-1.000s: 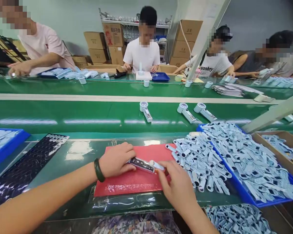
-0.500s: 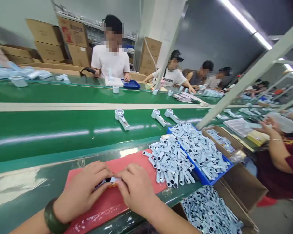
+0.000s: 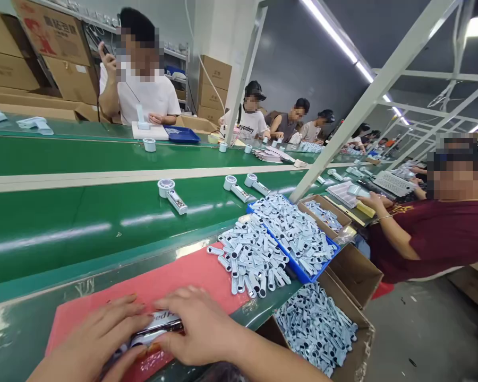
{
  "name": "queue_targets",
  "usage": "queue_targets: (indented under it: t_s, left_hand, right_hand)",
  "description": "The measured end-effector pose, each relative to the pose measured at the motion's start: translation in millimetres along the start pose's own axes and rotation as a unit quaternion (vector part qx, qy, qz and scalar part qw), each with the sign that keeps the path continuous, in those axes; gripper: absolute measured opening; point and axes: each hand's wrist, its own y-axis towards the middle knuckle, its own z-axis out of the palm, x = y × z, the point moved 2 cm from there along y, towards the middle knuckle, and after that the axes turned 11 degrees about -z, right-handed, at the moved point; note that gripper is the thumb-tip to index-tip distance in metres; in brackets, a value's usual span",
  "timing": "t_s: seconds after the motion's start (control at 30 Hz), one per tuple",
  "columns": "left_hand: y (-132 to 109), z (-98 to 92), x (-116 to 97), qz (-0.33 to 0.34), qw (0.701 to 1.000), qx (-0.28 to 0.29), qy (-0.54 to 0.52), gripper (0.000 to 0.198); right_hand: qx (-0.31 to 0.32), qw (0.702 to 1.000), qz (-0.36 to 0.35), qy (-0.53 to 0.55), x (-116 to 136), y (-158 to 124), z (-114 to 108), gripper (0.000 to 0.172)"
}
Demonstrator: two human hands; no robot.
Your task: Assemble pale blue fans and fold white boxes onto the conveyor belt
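Observation:
Over the red mat [image 3: 175, 276], a shiny, silvery handle-shaped part [image 3: 163, 320] with dark printed lettering lies lengthwise between my hands. My left hand [image 3: 103, 331] is closed around its left end, with fingers on top and thumb at the near side. At the other end, my right hand [image 3: 203, 326] grips it between fingers and thumb. My fingers cover much of the part. Just beyond my right hand is a heap of small light-blue strips [image 3: 250, 254] with dark ends, spread over the mat's right side.
A blue tray [image 3: 302, 244] and a cardboard box [image 3: 316, 329] hold more such strips. Across the green conveyor belt [image 3: 83, 212] lie several round-headed handled devices [image 3: 173, 196]. A slanted metal post [image 3: 342, 106] rises at right. Co-workers sit opposite and at right.
The view has swung right. The part between my hands now shows a silvery, lettered face; before, mostly a light-blue, dark-spotted bit showed. A co-worker opposite has raised a dark handheld tool.

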Motion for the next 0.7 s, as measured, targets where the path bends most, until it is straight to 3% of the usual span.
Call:
queue_targets:
  t_s: [0.1, 0.17, 0.4, 0.6, 0.7]
  left_hand:
    - [-2, 1.1, -8, 0.024, 0.999, 0.001, 0.028, 0.041]
    - [3, -7.0, -20, 0.011, 1.0, 0.012, 0.023, 0.035]
    - [29, -35.4, -53, -0.043, 0.99, 0.131, -0.023, 0.025]
    - [34, -48.5, -61, -0.008, 0.987, 0.109, 0.117, 0.019]
    - [57, -56.6, -44, 0.04, 0.983, 0.108, 0.145, 0.027]
  right_hand:
    - [0.001, 1.0, -0.01, -0.018, 0, 0, 4, 0.049]
    - [-0.004, 0.999, -0.015, -0.03, 0, -1, 8, 0.043]
    - [-0.012, 0.999, -0.036, -0.035, -3, -8, 16, 0.037]
    - [-0.042, 0.996, -0.062, 0.044, -4, -21, 5, 0.046]
    - [-0.104, 0.992, -0.063, 0.029, -9, -29, -7, 0.045]
